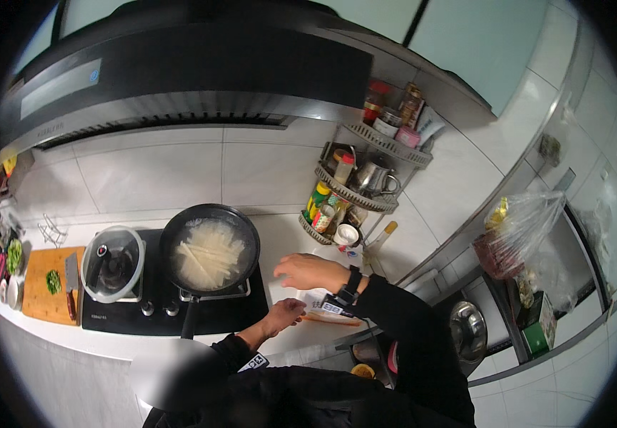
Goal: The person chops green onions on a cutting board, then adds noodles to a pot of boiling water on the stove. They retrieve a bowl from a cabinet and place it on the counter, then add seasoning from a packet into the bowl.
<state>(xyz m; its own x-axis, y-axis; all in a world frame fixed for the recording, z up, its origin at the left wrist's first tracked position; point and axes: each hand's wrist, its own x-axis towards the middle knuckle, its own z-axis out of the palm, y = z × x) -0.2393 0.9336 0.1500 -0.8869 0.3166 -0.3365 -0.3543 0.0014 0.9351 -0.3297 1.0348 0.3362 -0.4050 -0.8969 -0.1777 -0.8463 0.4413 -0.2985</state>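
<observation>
My right hand (308, 270) hovers over the counter right of the hob, fingers apart with nothing in them, and a black band sits on that wrist. Below it, my left hand (284, 314) has its fingers drawn together at the left edge of a white printed package (316, 300); whether they grip it is unclear. The package has an orange strip and is partly covered by my right forearm. Left of both hands, a black frying pan (255, 243) on the right burner holds pale, flat, noodle-like strips (209, 257) in cloudy liquid. Its handle (190, 318) points towards me.
On the left burner of the black gas hob (223, 321) sits a lidded pot (113, 265). Further left, a wooden cutting board (38, 299) carries chopped greens (53, 282) and a cleaver (71, 283). A tiered condiment rack (389, 203) stands at the back right; a range hood (207, 69) hangs overhead.
</observation>
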